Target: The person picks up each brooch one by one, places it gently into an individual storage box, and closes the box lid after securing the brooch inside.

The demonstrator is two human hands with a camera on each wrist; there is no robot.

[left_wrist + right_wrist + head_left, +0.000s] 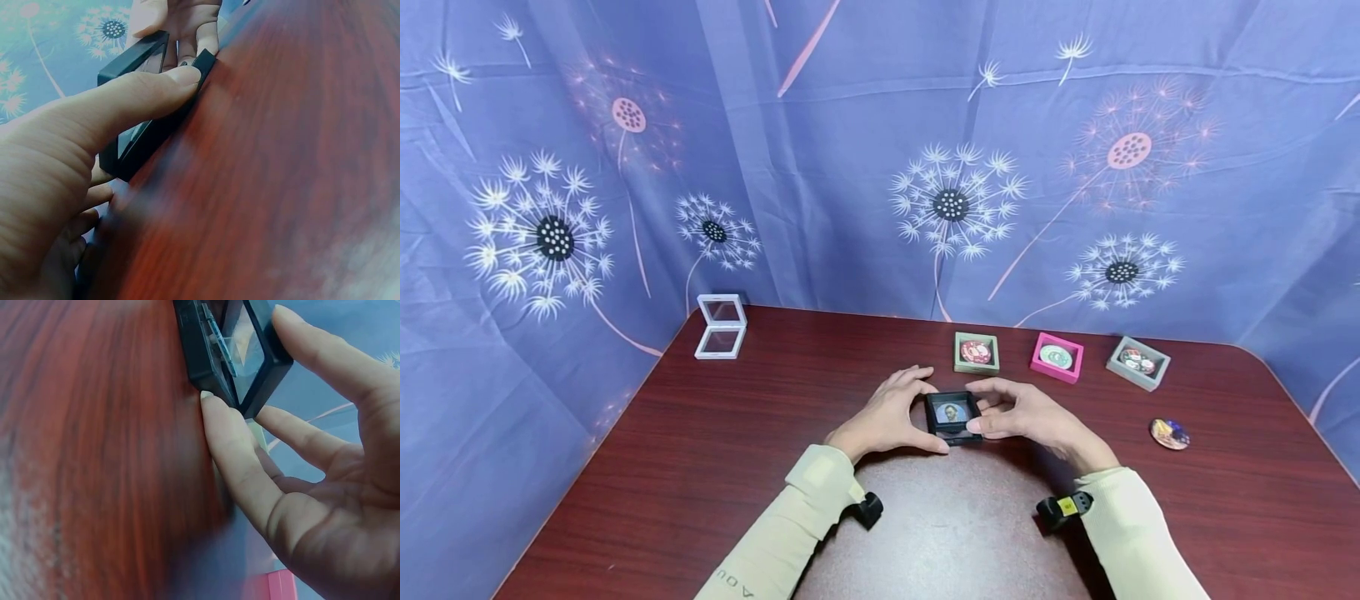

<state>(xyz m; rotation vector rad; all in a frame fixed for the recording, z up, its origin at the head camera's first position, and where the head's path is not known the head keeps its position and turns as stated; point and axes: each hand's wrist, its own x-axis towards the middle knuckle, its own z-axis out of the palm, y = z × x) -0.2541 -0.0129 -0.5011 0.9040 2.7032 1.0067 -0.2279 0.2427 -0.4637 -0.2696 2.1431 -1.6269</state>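
A small black hinged display frame (953,417) stands partly open on the table, between the two hands. Through its clear window shows a round badge (951,413) with a portrait on it. My left hand (891,414) grips the frame's left side, thumb on the near edge and fingers round the far side. From the right, my right hand (1026,417) holds the frame between thumb and fingers. In the right wrist view the raised lid (272,362) tilts away from the base, the thumb at the lid's edge and a fingertip low by the hinged corner.
Behind the hands stand a green frame (976,371), a pink frame (1035,367) and a grey frame (1131,381), each with a round badge inside. A loose round badge (1170,434) lies at right. An open white frame (721,326) stands at far left, near the fabric backdrop (820,208).
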